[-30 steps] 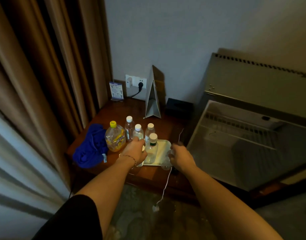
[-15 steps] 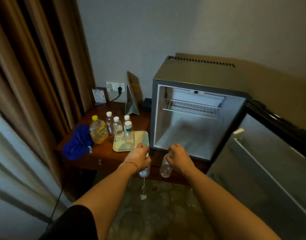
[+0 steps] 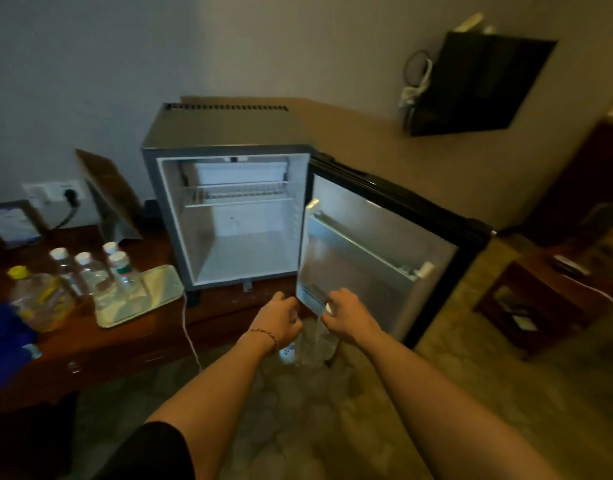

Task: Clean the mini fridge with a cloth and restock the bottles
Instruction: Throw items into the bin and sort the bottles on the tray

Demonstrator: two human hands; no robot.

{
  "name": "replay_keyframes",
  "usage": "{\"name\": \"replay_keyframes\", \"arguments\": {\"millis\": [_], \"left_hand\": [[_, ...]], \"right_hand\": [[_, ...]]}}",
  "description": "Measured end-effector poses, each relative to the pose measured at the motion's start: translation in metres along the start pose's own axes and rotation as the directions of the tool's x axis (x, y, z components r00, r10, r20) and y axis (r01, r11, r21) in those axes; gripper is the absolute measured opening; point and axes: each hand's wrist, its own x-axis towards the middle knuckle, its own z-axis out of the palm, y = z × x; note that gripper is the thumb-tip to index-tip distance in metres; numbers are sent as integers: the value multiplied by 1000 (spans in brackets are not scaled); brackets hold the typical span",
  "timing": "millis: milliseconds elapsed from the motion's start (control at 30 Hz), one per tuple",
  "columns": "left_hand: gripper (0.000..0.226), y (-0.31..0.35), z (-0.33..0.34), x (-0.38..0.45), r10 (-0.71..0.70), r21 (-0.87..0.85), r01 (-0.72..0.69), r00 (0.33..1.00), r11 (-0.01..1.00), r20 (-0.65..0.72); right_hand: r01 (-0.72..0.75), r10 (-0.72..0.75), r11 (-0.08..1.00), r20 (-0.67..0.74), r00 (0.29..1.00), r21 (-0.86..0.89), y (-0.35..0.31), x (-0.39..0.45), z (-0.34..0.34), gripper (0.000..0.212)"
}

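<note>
Mini fridge [image 3: 229,216] stands open on the surface [image 3: 132,341]; left hand [image 3: 281,320] and right hand [image 3: 346,315] each grip a clear bottle [image 3: 315,344] before its door [image 3: 374,258].

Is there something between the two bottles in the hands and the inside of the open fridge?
Nothing visible. The left hand and right hand hold bottles low before the open mini fridge, whose floor shows bare.

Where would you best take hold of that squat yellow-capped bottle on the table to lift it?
Take the yellow-capped bottle by its narrow neck just under the cap, coming from above. Its body looks wide and rounded, probably too broad for a one-handed grip. The clear bottles stand close on its right and the blue cloth lies against its left, so the sides are crowded, while the top is free.
</note>
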Motion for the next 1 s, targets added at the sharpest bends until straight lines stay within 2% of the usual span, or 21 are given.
{"name": "replay_keyframes", "arguments": {"millis": [233, 433, 600, 700, 800, 900, 1000], "left_hand": [[28, 64, 38, -13, 137, -30, -136, 990, 990, 35], [29, 115, 70, -10, 163, -5, -163, 984, 987, 70], [31, 170, 109, -6, 139, 25, -142, 984, 989, 110], [27, 202, 134, -3, 103, 44, -109, 985, 993, 137], [24, 242, 162, 6, 68, 57, -78, 985, 995, 160], [28, 284, 185, 24, 46, 53, -58, 979, 997, 201], [26, 319, 203, 46, 39, 27, -46, 977, 999, 209]], "right_hand": [[-112, 112, 992, -1, 994, -61, 61, -62, -16, 26], [-132, 132, 991, -3, 991, -35, 117, -85, -33, 26], [-130, 128, 991, 68, 989, 23, 191, -86, -50, 33], [-126, 127, 992, 152, 980, -12, 237, -87, -65, 35], [-175, 170, 984, 107, 980, 40, 289, -91, -82, 42], [-128, 126, 992, 115, 985, 10, 335, -90, -96, 28], [-166, 162, 985, 75, 984, 54, 376, -87, -107, 25]]}}
